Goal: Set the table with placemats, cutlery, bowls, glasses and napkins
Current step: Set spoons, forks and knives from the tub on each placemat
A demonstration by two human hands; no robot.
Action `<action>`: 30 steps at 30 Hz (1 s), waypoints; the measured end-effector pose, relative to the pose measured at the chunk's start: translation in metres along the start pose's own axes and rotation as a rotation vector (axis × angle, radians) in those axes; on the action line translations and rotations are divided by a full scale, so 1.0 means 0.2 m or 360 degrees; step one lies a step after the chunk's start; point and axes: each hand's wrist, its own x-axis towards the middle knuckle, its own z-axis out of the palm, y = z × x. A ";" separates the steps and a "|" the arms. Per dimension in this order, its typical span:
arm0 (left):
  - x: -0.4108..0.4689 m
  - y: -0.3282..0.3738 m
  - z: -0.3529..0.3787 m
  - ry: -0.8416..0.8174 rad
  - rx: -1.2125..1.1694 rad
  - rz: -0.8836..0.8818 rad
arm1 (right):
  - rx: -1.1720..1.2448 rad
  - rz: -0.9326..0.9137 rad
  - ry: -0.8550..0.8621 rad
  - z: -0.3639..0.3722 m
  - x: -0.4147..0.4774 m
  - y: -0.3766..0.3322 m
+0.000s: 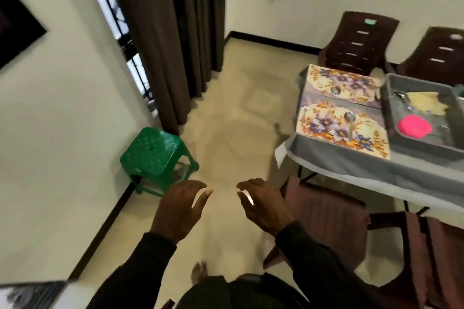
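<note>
Both hands are out in front, low in the middle of the frame, and both are empty. The left hand (179, 208) is spread, fingers loosely curled, palm down over bare floor; the right hand (263, 204) mirrors it just beside, the fingertips close but apart. Nothing is gripped in either one, which reads like hands between jobs, held ready rather than carrying.

Over at the right edge sits the table (376, 170) under a grey cloth, and that is where the work lies. Two flowered placemats are already down side by side at its near end: one placemat (344, 81) farther up the frame, the other placemat (341, 128) below it, edges almost meeting. My guess is they mark two seats along that end.

Just right of them is a grey tray (391, 98), and it looks like the supply point: a pink bowl (415, 126) rests inside, with something yellow, perhaps a napkin (426, 105), above it. Shiny bits near it may be cutlery; too blurred to say. No glasses that I can make out.

Dark chairs stand beyond the table at upper right, with another chair (326, 218) at the lower right, tucked near the table's corner. A green stool (157, 155) stands by the wall at left, well clear.

Mats placed, the rest unplaced: early going, I'd say.
</note>
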 end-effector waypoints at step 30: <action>2.46 0.36 0.73 -0.0419 -0.0168 0.0739 | -0.0176 0.0855 0.0521 -0.45 1.15 1.51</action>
